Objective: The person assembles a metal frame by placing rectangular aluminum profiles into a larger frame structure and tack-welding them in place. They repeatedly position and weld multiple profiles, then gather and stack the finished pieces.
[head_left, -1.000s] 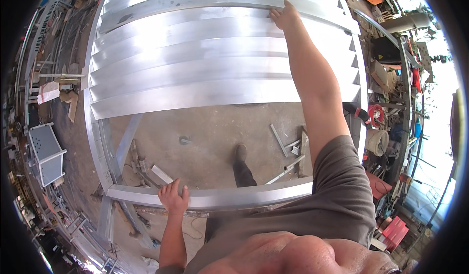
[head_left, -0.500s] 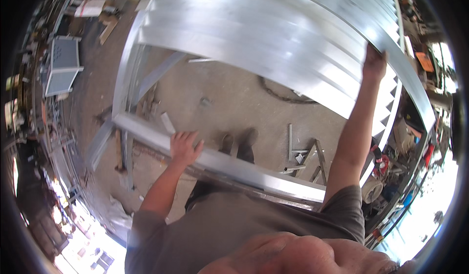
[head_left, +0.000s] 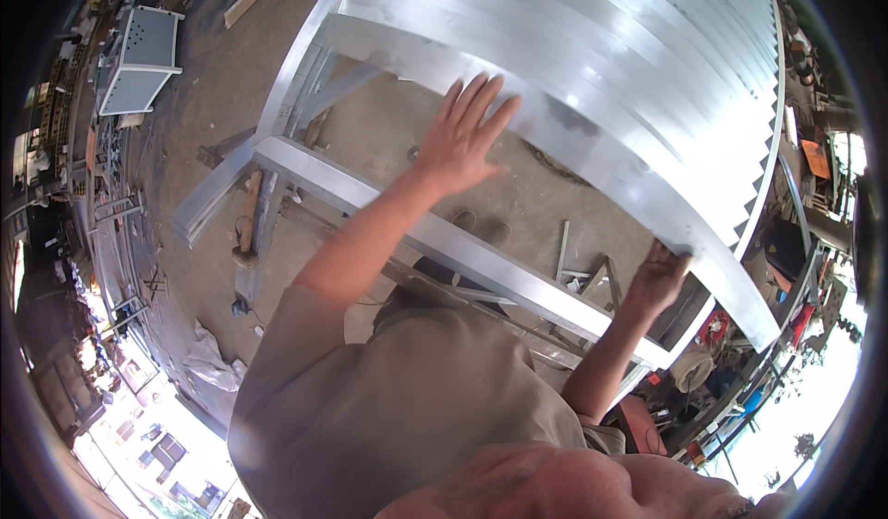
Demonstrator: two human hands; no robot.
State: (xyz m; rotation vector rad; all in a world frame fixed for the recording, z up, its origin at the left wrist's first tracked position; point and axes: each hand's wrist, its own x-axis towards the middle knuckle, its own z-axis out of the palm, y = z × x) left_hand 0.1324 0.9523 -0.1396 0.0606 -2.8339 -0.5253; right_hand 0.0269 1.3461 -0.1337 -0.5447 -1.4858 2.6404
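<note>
A long, shiny metal slat (head_left: 638, 181) lies across a metal frame, at the near side of a row of overlapping slats (head_left: 573, 19). Its right end sticks out past the frame's side. My right hand (head_left: 659, 283) grips the slat's near edge towards that end, its fingers partly hidden by the metal. My left hand (head_left: 462, 144) is open, palm down, with the fingers spread at the slat's near edge; whether it presses on the metal I cannot tell. Between the slat and my body runs the frame's near rail (head_left: 435, 228).
Through the frame's gap I see the concrete floor, my shoes (head_left: 476, 228) and some metal offcuts (head_left: 592, 274). To the left stands a grey box-like unit (head_left: 143, 61) with holes in it. A cluttered bench with a cable reel (head_left: 692, 369) lies to the right.
The slat in my right hand has come nearer to me, away from the far slats. My left hand has left the near rail and reached forward to the slat's edge.
</note>
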